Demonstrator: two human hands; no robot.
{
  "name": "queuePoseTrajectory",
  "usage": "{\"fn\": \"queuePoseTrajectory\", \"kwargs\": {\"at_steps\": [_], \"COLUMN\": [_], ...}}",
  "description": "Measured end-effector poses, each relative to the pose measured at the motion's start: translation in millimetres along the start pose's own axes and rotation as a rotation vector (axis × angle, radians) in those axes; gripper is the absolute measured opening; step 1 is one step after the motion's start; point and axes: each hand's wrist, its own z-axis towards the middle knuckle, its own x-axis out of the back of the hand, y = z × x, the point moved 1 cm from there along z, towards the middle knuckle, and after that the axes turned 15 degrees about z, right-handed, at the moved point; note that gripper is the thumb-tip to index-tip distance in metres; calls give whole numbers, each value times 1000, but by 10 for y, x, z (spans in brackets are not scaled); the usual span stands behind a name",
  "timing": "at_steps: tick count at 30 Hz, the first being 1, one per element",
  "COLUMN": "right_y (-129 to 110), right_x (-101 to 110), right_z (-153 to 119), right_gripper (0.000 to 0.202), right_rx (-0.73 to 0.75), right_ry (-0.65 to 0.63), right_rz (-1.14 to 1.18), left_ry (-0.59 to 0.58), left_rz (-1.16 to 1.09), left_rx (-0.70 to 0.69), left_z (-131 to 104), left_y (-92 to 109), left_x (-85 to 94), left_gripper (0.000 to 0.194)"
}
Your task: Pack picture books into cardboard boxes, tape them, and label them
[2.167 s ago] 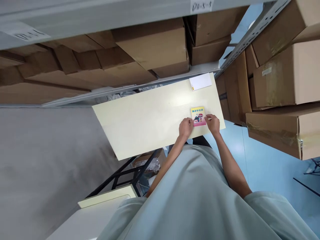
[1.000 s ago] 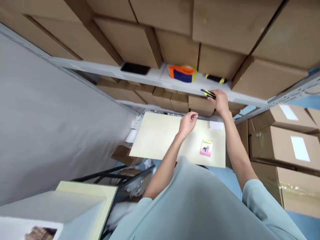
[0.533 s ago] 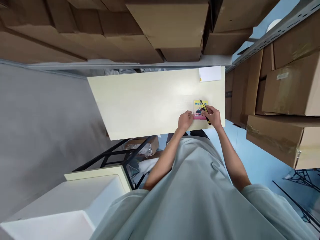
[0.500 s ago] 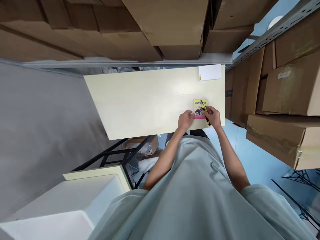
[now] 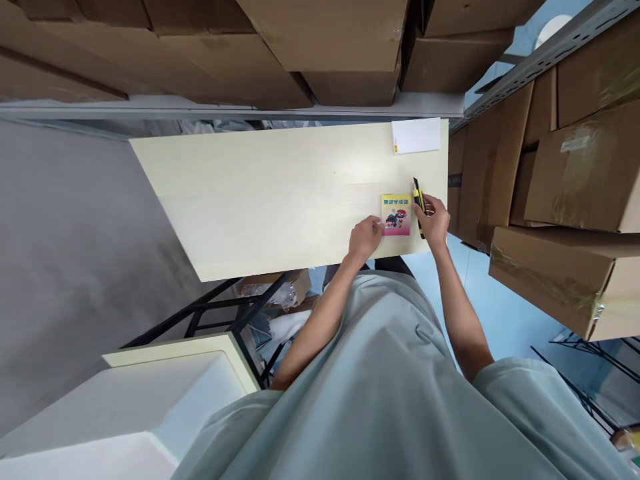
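Note:
A small square booklet point(image 5: 395, 215) with a yellow top, a cartoon picture and a pink lower edge lies flat near the front right of the cream table point(image 5: 260, 200). My left hand point(image 5: 366, 237) is at its left edge, thumb and fingers drawn together on that edge. Just right of the booklet, my right hand point(image 5: 434, 220) holds a yellow and black utility knife point(image 5: 419, 208), its dark tip pointing away from me. The knife is apart from the booklet.
A white flat box or pad point(image 5: 417, 136) lies at the table's back right corner. Cardboard boxes point(image 5: 583, 167) are stacked on the right, with more on a shelf behind the table. A white bin point(image 5: 150, 400) stands at lower left.
My right hand has moved right with the knife, which no longer lies over the booklet and now points more straight ahead. The camera view has shifted slightly.

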Motion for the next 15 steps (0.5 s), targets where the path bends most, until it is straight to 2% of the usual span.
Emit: {"fn": "queuePoseTrajectory", "kwargs": {"at_steps": [5, 9, 12, 15], "right_y": [-179, -386, -553, -660], "right_x": [-77, -217, -365, -544], "right_z": [-96, -162, -174, -148], "right_gripper": [41, 36, 33, 32], "right_rx": [49, 84, 88, 95], "right_ry": [-62, -134, -204, -262], "right_rz": [-16, -61, -159, -296], "left_ry": [88, 197, 286, 317], "left_rz": [-84, -94, -69, -31], "left_rx": [-22, -24, -11, -14], "left_z": [-38, -2, 155, 401], "left_y": [-30, -77, -151, -231], "left_x": [102, 267, 436, 581], "left_gripper": [25, 25, 22, 14]}}
